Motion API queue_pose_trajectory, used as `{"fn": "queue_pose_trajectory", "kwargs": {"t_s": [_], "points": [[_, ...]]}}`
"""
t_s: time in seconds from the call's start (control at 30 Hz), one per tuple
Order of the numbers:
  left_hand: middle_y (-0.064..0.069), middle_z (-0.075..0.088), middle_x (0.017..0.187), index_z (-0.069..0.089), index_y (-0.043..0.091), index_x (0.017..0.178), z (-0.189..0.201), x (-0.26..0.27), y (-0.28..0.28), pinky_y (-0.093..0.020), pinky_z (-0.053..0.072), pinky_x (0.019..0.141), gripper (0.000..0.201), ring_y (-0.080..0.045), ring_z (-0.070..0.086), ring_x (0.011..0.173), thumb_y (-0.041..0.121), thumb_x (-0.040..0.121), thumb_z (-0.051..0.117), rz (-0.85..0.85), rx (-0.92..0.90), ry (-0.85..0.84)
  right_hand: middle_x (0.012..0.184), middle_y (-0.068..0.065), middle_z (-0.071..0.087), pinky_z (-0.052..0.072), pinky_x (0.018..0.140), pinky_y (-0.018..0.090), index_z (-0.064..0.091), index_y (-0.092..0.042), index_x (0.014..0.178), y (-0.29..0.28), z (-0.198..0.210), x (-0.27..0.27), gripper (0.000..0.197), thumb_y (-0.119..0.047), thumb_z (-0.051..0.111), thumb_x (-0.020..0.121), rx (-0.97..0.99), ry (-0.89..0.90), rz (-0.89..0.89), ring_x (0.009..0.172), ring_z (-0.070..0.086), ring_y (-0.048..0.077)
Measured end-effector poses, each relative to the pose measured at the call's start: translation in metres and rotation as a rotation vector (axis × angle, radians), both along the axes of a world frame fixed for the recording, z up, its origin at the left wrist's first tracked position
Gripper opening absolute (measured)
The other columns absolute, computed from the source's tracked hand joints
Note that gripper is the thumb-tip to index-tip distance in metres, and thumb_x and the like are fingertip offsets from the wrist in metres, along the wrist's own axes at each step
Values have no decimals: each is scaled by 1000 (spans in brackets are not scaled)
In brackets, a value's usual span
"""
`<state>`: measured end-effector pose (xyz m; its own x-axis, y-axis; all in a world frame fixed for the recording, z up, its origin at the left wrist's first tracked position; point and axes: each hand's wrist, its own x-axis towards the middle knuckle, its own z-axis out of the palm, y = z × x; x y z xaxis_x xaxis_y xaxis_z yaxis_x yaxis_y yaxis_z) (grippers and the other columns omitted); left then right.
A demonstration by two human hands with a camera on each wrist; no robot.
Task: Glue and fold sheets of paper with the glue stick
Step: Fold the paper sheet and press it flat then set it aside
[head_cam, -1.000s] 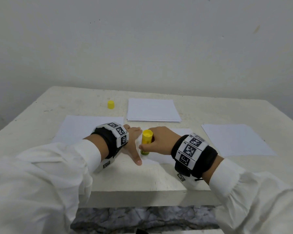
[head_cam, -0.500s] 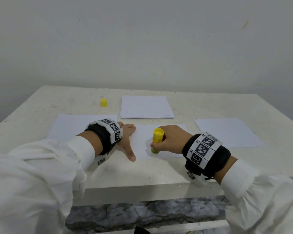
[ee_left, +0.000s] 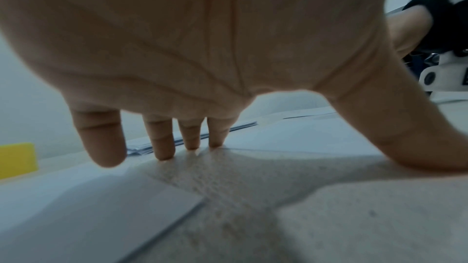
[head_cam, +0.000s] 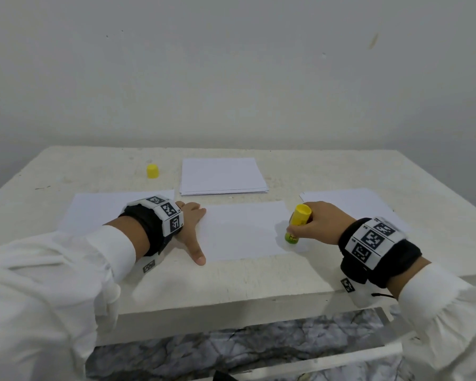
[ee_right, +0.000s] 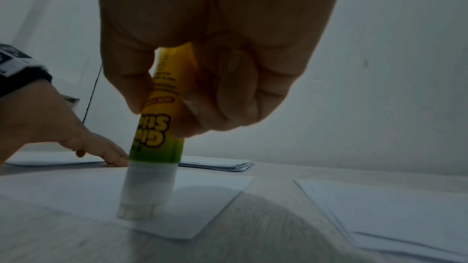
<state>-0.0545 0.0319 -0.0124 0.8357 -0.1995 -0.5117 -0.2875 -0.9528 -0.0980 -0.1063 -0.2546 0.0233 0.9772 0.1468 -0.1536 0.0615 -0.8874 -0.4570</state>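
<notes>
- White table (head_cam: 66,171) fills the lower half of the head view.
- At centre frame, the sheet (head_cam: 242,229) is pinned at its left edge by the flat, straight-fingered left hand (head_cam: 191,226); this pressure is best kept.
- At the sheet's right edge, the glue stick (head_cam: 297,224) is gripped by the curled right hand (head_cam: 318,222); light, even strokes are advised.

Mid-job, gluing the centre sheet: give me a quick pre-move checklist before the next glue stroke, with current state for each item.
1. Right hand grips the glue stick: ok.
2. Glue tip down on the centre sheet, near its right end: ok.
3. Left hand flat at the sheet's left edge, thumb spread on the table: ok; whether its fingers actually pin the paper: cannot tell.
4. Cap off, standing at the far left beside the paper stack: ok.
5. Glue coverage on the sheet so far: cannot tell.
6. Side sheets apart from the centre sheet: right sheet ok.
</notes>
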Motion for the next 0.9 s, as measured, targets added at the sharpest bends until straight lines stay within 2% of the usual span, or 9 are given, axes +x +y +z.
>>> {"fn": "queue_pose_trajectory", "kwargs": {"t_s": [0.07, 0.17, 0.3, 0.47, 0.53, 0.6, 0.67, 0.8, 0.9], "points": [[0, 5, 158, 1, 18, 152, -1, 1, 1, -46, 17, 117, 135, -28, 12, 143, 74, 53, 74, 9, -4, 4, 92, 9, 65, 43, 68, 27, 64, -4, 94, -5, 4, 5, 30, -31, 68, 82, -17, 23, -9, 77, 55, 17], [0, 6, 158, 4, 18, 152, -2, 3, 0, -47, 19, 116, 140, -28, 14, 142, 78, 46, 74, 1, 3, 10, 82, 7, 61, 39, 64, 28, 60, -6, 84, -8, 16, 21, 27, -32, 66, 84, -25, -9, -48, 73, 52, 18], [1, 21, 152, 14, 16, 149, 3, 3, -6, -46, 25, 113, 135, -24, 23, 138, 78, 45, 74, -19, 43, -20, 80, 9, 59, 39, 68, 30, 56, -9, 78, -4, 21, 60, 29, -36, 62, 87, -40, -76, -131, 73, 52, 22], [1, 17, 156, -6, 19, 152, 7, 1, -13, -43, 17, 114, 145, -23, 16, 142, 72, 46, 79, 8, 48, -30, 80, 9, 58, 42, 68, 29, 54, -9, 76, 7, 7, 91, 31, -38, 62, 86, -79, -2, -140, 72, 53, 23], [0, 12, 157, -7, 18, 152, 13, -3, -18, -42, 16, 115, 145, -23, 12, 143, 70, 48, 80, -2, 62, -42, 81, 8, 58, 42, 64, 27, 55, -9, 78, 9, 3, 96, 32, -39, 62, 85, -102, 16, -123, 72, 53, 23], [-1, 4, 158, -2, 17, 152, 21, -4, -27, -43, 14, 116, 138, -24, 8, 145, 69, 52, 78, -11, 62, -59, 80, 7, 58, 38, 59, 26, 55, -9, 78, 8, 1, 100, 34, -42, 63, 84, -124, 15, -111, 72, 53, 23], [-2, 3, 159, 9, 18, 152, 28, -1, -46, -44, 15, 116, 124, -26, 10, 145, 71, 59, 73, -40, 32, -92, 81, 7, 59, 38, 59, 26, 55, -10, 77, 6, 0, 102, 34, -42, 63, 84, -135, 16, -94, 72, 54, 22], [-2, 10, 160, 18, 18, 152, 25, 10, -108, -39, 17, 116, 97, -26, 17, 144, 63, 78, 62, -94, -119, -100, 89, 8, 64, 42, 68, 27, 57, -10, 84, 4, -2, 106, 32, -42, 65, 82, -122, 13, -73, 80, 58, 23], [-2, 16, 158, 20, 20, 151, 9, 16, -140, -46, 26, 113, 93, -29, 26, 140, 66, 79, 56, -68, -117, -52, 85, 6, 62, 41, 63, 26, 55, -11, 83, 5, -3, 109, 31, -41, 65, 82, -106, 25, -70, 77, 57, 22]]}}
